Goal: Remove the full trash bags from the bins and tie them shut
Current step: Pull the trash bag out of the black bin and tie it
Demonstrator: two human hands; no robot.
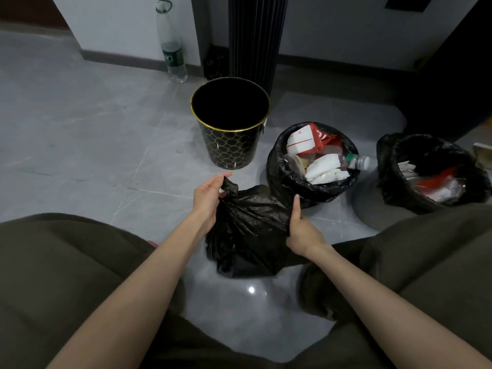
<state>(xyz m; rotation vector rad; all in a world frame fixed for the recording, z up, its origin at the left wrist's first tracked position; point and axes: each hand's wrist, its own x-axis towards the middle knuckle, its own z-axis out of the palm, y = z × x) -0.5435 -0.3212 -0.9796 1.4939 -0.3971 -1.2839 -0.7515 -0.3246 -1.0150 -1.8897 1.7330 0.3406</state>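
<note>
- Centre frame, the crumpled black plastic trash bag [250, 230] sat on the grey tiled floor [87, 145].
- Left hand [209, 199] was closed on its bunched neck; right hand [300, 230] was clamped on its right side.
- Behind stood the empty black gold-rimmed bin [230, 145], and right of it two full lined bins [312, 163].

No text is legible; the bottle's green label [173, 57] is too blurred

- Your one wide-angle view sits on your head, tilted forward and down.
- It looks close over your forearms and knees to the floor [80, 145].
- The far wall [119, 25] closes the top edge.
</note>
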